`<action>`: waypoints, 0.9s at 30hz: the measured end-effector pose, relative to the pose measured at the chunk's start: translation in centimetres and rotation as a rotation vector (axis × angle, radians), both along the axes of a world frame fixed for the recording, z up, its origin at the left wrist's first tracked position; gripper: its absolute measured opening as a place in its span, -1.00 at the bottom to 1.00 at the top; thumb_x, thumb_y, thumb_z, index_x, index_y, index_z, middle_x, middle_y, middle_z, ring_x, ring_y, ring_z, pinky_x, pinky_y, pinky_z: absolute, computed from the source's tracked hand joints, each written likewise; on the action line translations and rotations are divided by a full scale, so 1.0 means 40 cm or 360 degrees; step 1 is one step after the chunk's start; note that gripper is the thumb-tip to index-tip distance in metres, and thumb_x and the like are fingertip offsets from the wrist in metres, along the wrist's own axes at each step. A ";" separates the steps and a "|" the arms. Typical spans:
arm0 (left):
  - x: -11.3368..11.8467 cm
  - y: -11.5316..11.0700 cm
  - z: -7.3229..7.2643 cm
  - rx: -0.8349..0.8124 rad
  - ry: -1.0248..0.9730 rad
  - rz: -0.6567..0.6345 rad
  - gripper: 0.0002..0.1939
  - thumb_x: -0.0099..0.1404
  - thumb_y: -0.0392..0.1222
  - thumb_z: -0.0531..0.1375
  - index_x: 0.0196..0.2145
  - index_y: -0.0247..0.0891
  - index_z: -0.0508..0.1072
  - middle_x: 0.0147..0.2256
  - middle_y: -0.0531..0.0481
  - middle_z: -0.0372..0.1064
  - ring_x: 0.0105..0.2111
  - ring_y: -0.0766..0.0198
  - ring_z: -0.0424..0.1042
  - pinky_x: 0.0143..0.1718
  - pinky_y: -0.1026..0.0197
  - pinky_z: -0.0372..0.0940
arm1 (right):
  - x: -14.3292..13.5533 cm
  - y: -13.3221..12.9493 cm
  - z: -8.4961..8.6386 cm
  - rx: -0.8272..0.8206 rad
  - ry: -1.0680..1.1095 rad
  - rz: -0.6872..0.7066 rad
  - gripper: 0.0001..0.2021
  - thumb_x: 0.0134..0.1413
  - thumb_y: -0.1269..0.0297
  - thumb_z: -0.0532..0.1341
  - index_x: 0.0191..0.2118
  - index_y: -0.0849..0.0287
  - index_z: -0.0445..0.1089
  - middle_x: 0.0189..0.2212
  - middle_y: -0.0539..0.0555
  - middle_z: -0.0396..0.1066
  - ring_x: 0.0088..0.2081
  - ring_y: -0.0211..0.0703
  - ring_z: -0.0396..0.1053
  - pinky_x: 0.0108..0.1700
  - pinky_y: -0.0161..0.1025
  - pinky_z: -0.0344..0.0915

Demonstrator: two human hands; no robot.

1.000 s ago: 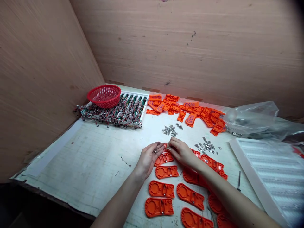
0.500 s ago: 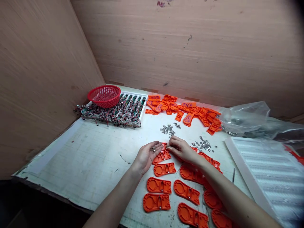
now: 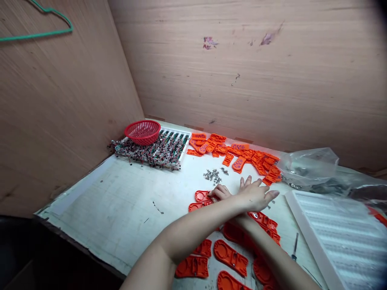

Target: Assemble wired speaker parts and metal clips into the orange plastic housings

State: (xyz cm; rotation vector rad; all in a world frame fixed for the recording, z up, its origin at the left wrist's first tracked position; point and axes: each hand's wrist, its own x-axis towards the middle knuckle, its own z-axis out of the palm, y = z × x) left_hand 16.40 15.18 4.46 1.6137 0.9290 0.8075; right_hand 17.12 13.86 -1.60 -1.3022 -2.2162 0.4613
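My left arm crosses over my right forearm. At its end my left hand [image 3: 254, 195] is open, fingers spread, over the right-hand heap of small metal pieces, which it mostly hides. Behind that arm, my right hand [image 3: 220, 192] has bent fingers at the end of an orange plastic shell [image 3: 200, 196]; whatever the fingertips hold is too small and covered to make out. More orange shells [image 3: 230, 256] lie in rows below, inner side up, several with small metal parts fitted. Just beyond my right hand lies a heap of small metal pieces [image 3: 213, 176].
A red basket [image 3: 142, 133] sits on wired parts [image 3: 151, 154] in a white tray at back left. Loose orange shells [image 3: 240, 153] line the back wall. Right stand a clear plastic bag [image 3: 314, 165] and a white foam tray [image 3: 326, 233]; a screwdriver [image 3: 295, 246] lies beside it.
My left hand, palm up with small metal pieces before, has swung right across my right arm and now spreads over the other heap. My right hand stays at the top shell. The view has tilted up.
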 end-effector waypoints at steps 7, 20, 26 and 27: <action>-0.356 -0.018 -0.015 0.0278 0.0079 0.0392 -0.77 0.22 -0.17 0.16 -0.16 -0.17 0.51 -0.15 -0.14 0.40 -0.03 0.03 0.29 0.10 -0.03 0.10 | -0.013 -0.015 0.042 -0.0106 0.0139 0.0049 -0.84 0.12 0.45 0.12 -0.24 0.08 0.38 -0.28 0.10 0.32 -0.23 -0.08 0.31 -0.18 -0.11 0.31; -0.517 0.000 -0.114 0.0410 0.0508 0.0225 -0.82 0.19 -0.23 0.21 -0.23 -0.20 0.54 -0.27 -0.06 0.39 -0.19 0.17 0.35 -0.11 0.15 0.25 | -0.037 -0.006 0.027 -0.0035 0.0200 0.0018 -0.82 0.21 0.41 0.08 -0.44 0.14 0.27 -0.43 0.07 0.27 -0.34 -0.13 0.21 -0.28 -0.19 0.24; -0.524 0.009 -0.115 0.0425 0.0560 0.0194 -0.77 0.22 -0.20 0.16 -0.19 -0.18 0.54 -0.30 -0.05 0.36 -0.21 0.17 0.35 -0.12 0.11 0.26 | -0.008 -0.045 0.074 0.0248 -0.0458 0.0168 -0.85 0.20 0.38 0.08 -0.27 0.14 0.40 -0.34 0.13 0.34 -0.24 -0.04 0.15 -0.19 -0.09 0.16; -0.523 0.011 -0.116 0.0432 0.0560 0.0185 -0.77 0.22 -0.19 0.16 -0.18 -0.17 0.54 -0.31 -0.05 0.35 -0.22 0.16 0.35 -0.12 0.10 0.26 | -0.005 -0.051 0.086 0.0266 -0.0536 0.0185 -0.86 0.17 0.37 0.10 -0.24 0.14 0.40 -0.32 0.14 0.34 -0.22 -0.02 0.15 -0.15 -0.06 0.15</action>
